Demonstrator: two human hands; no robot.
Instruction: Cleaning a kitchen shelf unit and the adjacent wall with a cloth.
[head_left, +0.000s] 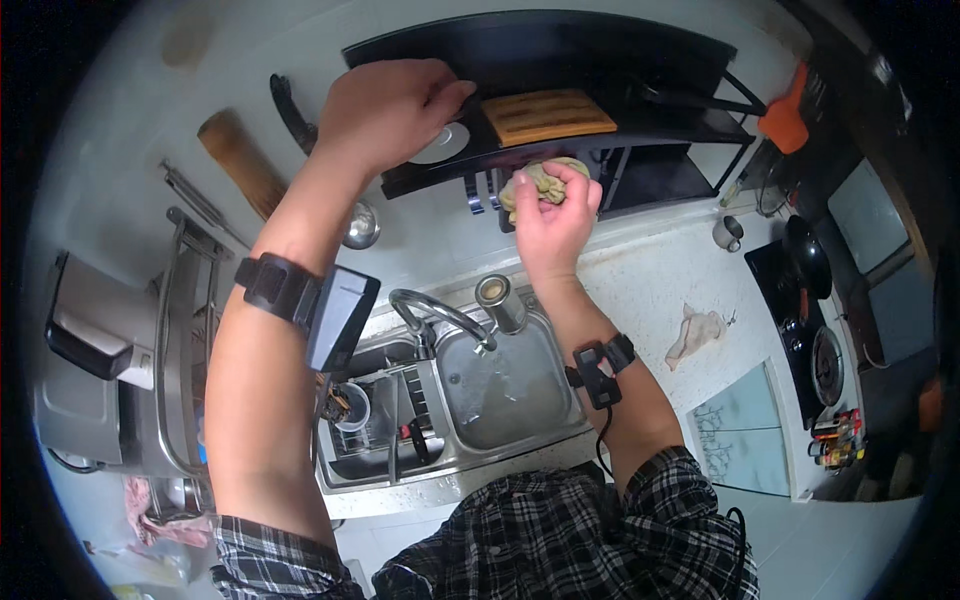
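Observation:
Raised at the upper left, my left hand (390, 112) is over the black wall shelf (660, 124), beside a round white lid or dish (442, 144). Its fingers are partly hidden, so whether it grips anything does not show. A crumpled yellowish-green cloth (551, 184) is held in my right hand (556, 217), at the lower front of the shelf. A wooden cutting board (547, 116) lies on the shelf between and above the hands.
Below are a steel sink basin (506, 397) with water, a curved faucet (442, 304) and a metal canister (500, 300). A dish rack (382, 412) sits at left. On the right are a beige cloth (697, 334), a grey mug (727, 234) and a black wok (806, 255).

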